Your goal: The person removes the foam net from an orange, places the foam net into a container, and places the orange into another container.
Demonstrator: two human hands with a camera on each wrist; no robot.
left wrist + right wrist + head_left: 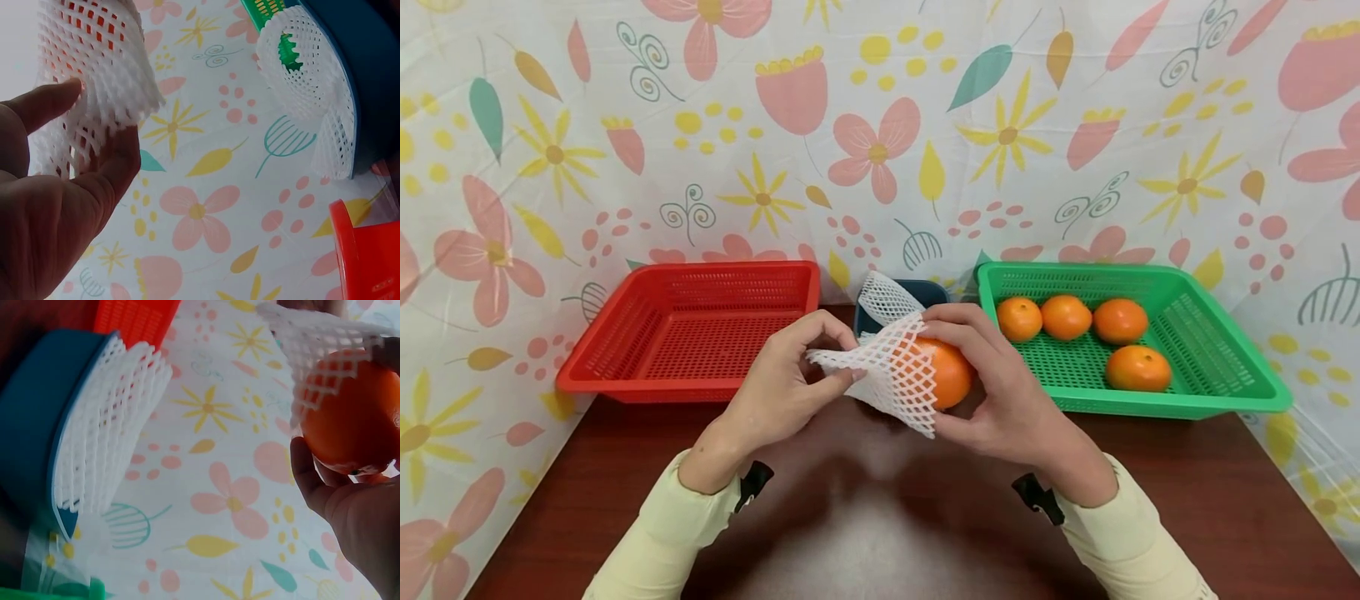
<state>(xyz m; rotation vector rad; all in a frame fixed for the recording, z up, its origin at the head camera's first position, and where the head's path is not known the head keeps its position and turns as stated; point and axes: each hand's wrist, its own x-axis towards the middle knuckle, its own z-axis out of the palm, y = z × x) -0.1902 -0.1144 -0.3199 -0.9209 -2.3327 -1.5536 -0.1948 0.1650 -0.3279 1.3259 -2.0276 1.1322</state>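
Observation:
An orange (951, 375) sits partly inside a white foam net sleeve (887, 375), held up over the table in front of me. My right hand (1000, 392) grips the orange from its right side, fingers over the top and thumb below. With thumb and fingers, my left hand (790, 383) pinches the narrow left end of the sleeve. The right wrist view shows the bare part of the orange (356, 419) resting in the right hand's fingers. In the left wrist view, the net (94, 75) covers the fruit, with orange showing through its holes.
A dark blue container (934, 292) with more white foam nets (887, 298) stands behind the hands. To the left is a red basket (692, 387). The green basket (1165, 404) on the right holds several oranges (1138, 368). A patterned cloth hangs behind the table (880, 533).

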